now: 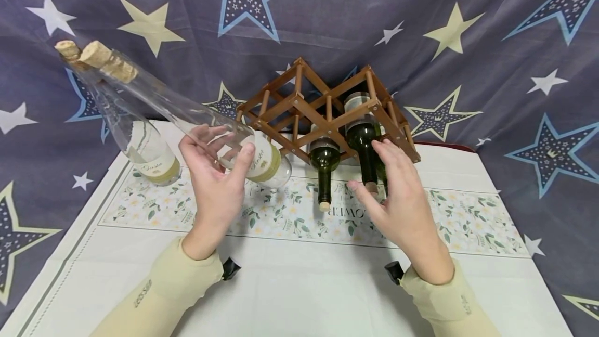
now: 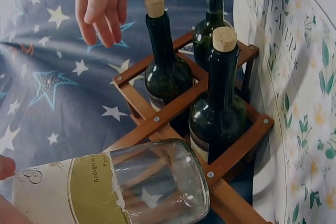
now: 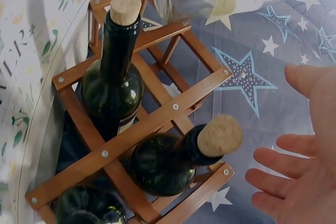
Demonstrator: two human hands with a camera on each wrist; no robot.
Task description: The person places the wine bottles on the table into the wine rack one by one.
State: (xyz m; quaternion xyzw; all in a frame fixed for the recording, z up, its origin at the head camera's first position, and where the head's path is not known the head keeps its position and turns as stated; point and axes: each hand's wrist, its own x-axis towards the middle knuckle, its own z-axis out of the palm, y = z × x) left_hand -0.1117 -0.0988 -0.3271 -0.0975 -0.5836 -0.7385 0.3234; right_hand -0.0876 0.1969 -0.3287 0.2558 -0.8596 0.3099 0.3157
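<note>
My left hand [image 1: 212, 186] grips a clear glass bottle [image 1: 265, 163] with a cork and a white and olive label. The bottle slants, cork end up to the left, its base [image 2: 191, 182] close to the wooden wine rack [image 1: 329, 131]. Several dark green corked bottles lie in the rack, necks toward me: one low in the middle [image 1: 324, 163], another [image 1: 361, 142] above and right of it. A third [image 2: 209, 32] shows best in the left wrist view. My right hand [image 1: 398, 202] is beside the right-hand bottles, fingers spread, holding nothing.
A second clear corked bottle [image 1: 156, 160] stands on the left of the table, overlapped at its top by the held one. A floral runner [image 1: 281, 212] crosses the white tablecloth [image 1: 318, 285]. Star-patterned cloth [image 1: 346, 14] hangs close behind the rack.
</note>
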